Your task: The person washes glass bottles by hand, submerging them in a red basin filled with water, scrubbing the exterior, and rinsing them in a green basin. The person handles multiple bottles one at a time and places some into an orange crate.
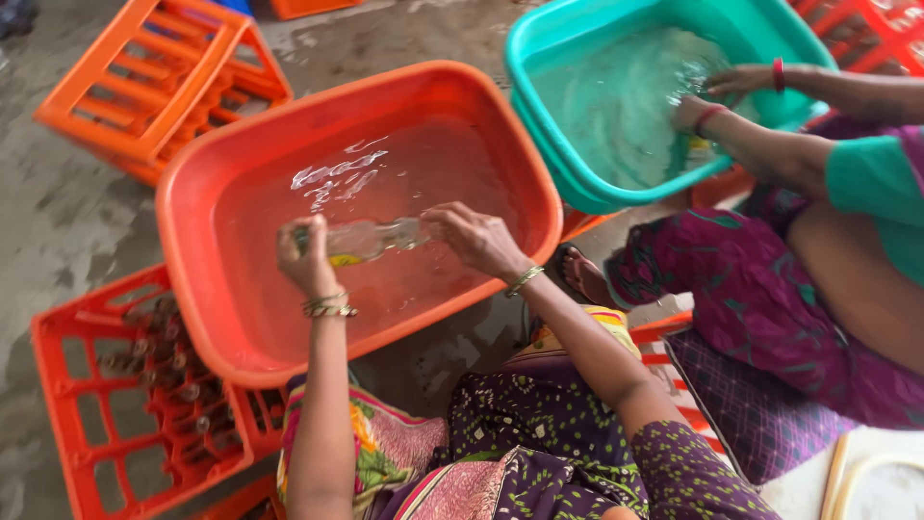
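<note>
Glass, wet and clear, the bottle point(371, 238) lies sideways at mid-frame over the orange tub point(192, 250), left hand point(306, 258) clasping its base and right hand point(478, 239) pinching its neck, so I reckon slick fingers could drop it.

From my feed I see a grey concrete floor point(67, 221), wet and stained in patches, filling the upper left and running between everything. An orange plastic crate point(159, 82) lies tipped on it at the top left, and a red crate point(115, 424) with dark bottles in its cells sits at the lower left. More red crates point(876, 29) show at the top right corner. A purple checked mat point(756, 414) lies at the lower right. The light is soft, even daylight without hard shadows.
</note>
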